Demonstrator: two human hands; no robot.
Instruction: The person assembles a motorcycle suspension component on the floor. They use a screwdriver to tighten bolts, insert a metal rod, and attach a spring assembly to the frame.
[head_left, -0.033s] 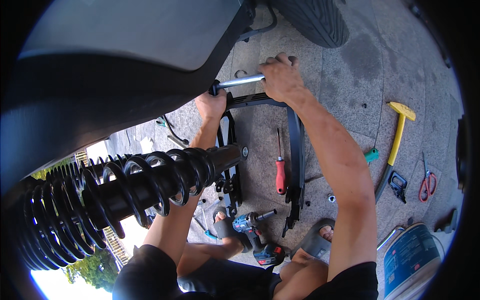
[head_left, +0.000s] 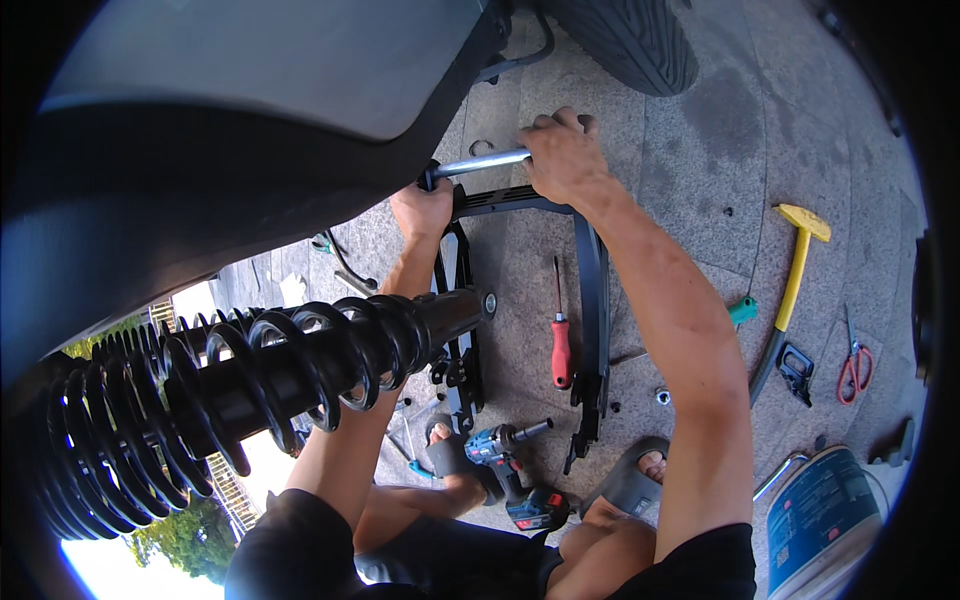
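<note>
A silver metal bar (head_left: pixel 482 163) runs level between my two hands at the far end of a black metal frame (head_left: pixel 592 300). My right hand (head_left: pixel 565 155) is closed round the bar's right end. At the bar's left end, my left hand (head_left: pixel 424 208) is closed about the dark joint where bar and frame come together; its fingers are partly hidden, so what it grips there is unclear. The frame's two long arms reach back toward me. A black coil-spring shock absorber (head_left: pixel 300 360) crosses above my left forearm and hides part of it.
A red-handled screwdriver (head_left: pixel 561 350) lies between the frame's arms, and a blue cordless impact wrench (head_left: pixel 510 465) near my feet. Rightward are a yellow hammer (head_left: pixel 797 265), scissors (head_left: pixel 855 372) and a blue bucket (head_left: pixel 825 510). A dark vehicle body (head_left: pixel 250 190) overhangs the left; a tyre (head_left: pixel 635 45) stands beyond.
</note>
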